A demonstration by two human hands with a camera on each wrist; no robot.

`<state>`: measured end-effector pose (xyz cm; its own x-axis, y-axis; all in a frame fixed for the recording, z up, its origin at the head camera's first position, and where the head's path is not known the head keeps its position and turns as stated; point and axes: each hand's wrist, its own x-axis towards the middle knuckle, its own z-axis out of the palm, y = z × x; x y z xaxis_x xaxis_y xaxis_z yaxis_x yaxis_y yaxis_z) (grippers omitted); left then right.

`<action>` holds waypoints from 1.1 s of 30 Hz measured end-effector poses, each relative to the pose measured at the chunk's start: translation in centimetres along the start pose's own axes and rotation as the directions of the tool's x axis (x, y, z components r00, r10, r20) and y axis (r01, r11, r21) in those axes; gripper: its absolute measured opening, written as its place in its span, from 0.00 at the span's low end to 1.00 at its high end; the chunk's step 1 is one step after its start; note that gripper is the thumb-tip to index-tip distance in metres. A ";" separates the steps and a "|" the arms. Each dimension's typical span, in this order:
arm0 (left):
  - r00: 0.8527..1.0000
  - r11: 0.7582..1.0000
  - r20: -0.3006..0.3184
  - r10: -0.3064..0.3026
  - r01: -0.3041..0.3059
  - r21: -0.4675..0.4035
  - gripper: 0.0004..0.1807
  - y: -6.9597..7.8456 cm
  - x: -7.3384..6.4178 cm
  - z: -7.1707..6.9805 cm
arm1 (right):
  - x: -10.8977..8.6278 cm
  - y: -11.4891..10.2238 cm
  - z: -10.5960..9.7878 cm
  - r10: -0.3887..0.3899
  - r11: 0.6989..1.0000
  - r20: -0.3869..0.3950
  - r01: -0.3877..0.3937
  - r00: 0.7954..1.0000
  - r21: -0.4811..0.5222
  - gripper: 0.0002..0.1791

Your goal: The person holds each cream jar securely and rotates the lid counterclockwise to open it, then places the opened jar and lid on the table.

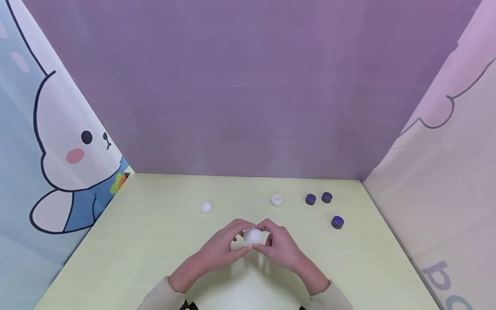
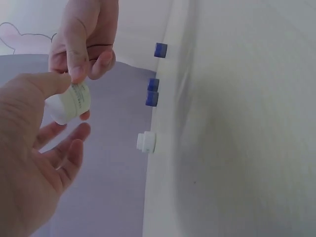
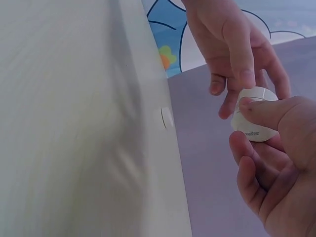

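Observation:
A small white cream jar (image 1: 252,236) is held up over the table between both hands. Small dark print runs along its side (image 2: 74,101) in the left wrist view. My left hand (image 1: 221,247) pinches the jar from the left between thumb and fingers. From the right, my right hand (image 1: 283,246) grips it with thumb and fingertips, the two hands' fingertips close together at its edges. In the right wrist view the jar (image 3: 256,126) shows printed letters near the right thumb.
Behind the hands, a white lidless jar (image 1: 277,200) stands on the pale table (image 1: 155,241). To its left lies a round white lid (image 1: 206,207). Three dark blue caps (image 1: 337,222) sit at the right. A purple backdrop (image 1: 248,94) rises behind the table.

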<state>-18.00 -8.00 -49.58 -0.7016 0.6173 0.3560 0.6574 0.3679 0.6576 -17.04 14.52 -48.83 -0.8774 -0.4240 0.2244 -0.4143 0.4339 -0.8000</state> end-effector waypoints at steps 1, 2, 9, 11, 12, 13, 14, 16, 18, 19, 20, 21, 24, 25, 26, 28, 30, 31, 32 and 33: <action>1.000 1.000 -0.006 0.030 -0.030 -0.004 0.26 -0.1 0.0 0.1 | 0.0 0.0 0.0 0.001 1.000 0.004 -0.001 1.000 0.006 0.21; 0.999 0.999 -0.012 0.050 -0.050 -0.003 0.26 -0.1 0.0 0.1 | 0.0 0.0 0.0 0.003 1.000 0.007 -0.003 1.000 0.010 0.21; 0.997 0.997 -0.040 0.064 -0.063 0.035 0.23 -0.3 -0.4 0.3 | -0.2 -0.1 0.3 0.012 0.999 0.012 -0.013 1.000 0.034 0.21; 0.998 0.997 -0.045 0.050 -0.047 0.053 0.22 -0.3 -0.6 0.3 | -0.4 -0.1 0.4 0.023 0.999 0.020 -0.023 1.000 0.038 0.21; 0.998 0.997 -0.049 0.044 -0.041 0.066 0.22 -0.4 -0.7 0.4 | -0.5 0.0 0.5 0.028 0.999 0.025 -0.029 0.999 0.041 0.21; 0.998 0.996 -0.054 0.043 -0.039 0.083 0.22 -0.4 -0.8 0.4 | -0.6 0.0 0.5 0.035 0.998 0.030 -0.036 0.999 0.043 0.21; 0.997 0.994 -0.060 0.049 -0.042 0.106 0.22 -0.4 -0.9 0.4 | -0.6 0.0 0.6 0.040 0.998 0.034 -0.041 0.999 0.045 0.21; 0.996 0.989 -0.068 0.056 -0.046 0.143 0.24 -0.5 -1.1 0.4 | -0.8 0.0 0.6 0.050 0.997 0.040 -0.052 0.998 0.049 0.22; 0.995 0.984 -0.074 0.063 -0.049 0.172 0.28 -0.6 -1.3 0.5 | -1.0 0.0 0.7 0.050 0.997 0.040 -0.052 0.998 0.051 0.22; 0.995 0.982 -0.076 0.068 -0.054 0.179 0.29 -0.6 -1.4 0.5 | -1.1 0.1 0.7 0.049 0.997 0.039 -0.051 0.998 0.052 0.22; 0.994 0.982 -0.076 0.074 -0.059 0.179 0.29 -0.7 -1.5 0.5 | -1.1 0.1 0.7 0.048 0.997 0.039 -0.050 0.998 0.053 0.22; 0.994 0.983 -0.077 0.080 -0.066 0.174 0.30 -0.8 -1.5 0.5 | -1.1 0.2 0.8 0.047 0.997 0.038 -0.049 0.998 0.053 0.22; 0.990 0.981 -0.082 0.117 -0.102 0.167 0.29 -1.2 -1.7 0.5 | -1.2 0.3 0.9 0.044 0.997 0.037 -0.047 0.998 0.060 0.22; 0.987 0.978 -0.084 0.134 -0.118 0.172 0.29 -1.3 -1.7 0.5 | -1.2 0.3 0.9 0.042 0.997 0.036 -0.045 0.998 0.061 0.22; 0.985 0.975 -0.087 0.151 -0.134 0.179 0.29 -1.5 -1.8 0.4 | -1.2 0.4 0.9 0.044 0.997 0.038 -0.047 0.998 0.063 0.22; 0.979 0.967 -0.094 0.179 -0.157 0.203 0.28 -1.7 -1.9 0.4 | -1.2 0.4 0.9 0.044 0.997 0.040 -0.047 0.998 0.066 0.22; 0.976 0.961 -0.101 0.191 -0.165 0.224 0.28 -1.8 -2.0 0.4 | -1.2 0.5 1.0 0.047 0.997 0.045 -0.050 0.998 0.067 0.22; 0.975 0.959 -0.104 0.196 -0.168 0.229 0.27 -1.9 -2.0 0.3 | -1.2 0.5 1.0 0.048 0.996 0.047 -0.051 0.998 0.067 0.22; 0.975 0.959 -0.105 0.195 -0.167 0.229 0.27 -1.9 -2.0 0.3 | -1.2 0.5 1.0 0.051 0.996 0.049 -0.054 0.997 0.068 0.22; 0.976 0.960 -0.105 0.191 -0.164 0.226 0.26 -1.9 -2.0 0.3 | -1.2 0.5 1.0 0.051 0.996 0.049 -0.055 0.997 0.068 0.22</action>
<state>-17.72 -9.71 -51.77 -0.5877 0.6000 0.5428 0.8085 0.4091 0.4231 -15.93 14.40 -50.06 -0.8847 -0.4394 0.1556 -0.3482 0.4010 -0.8473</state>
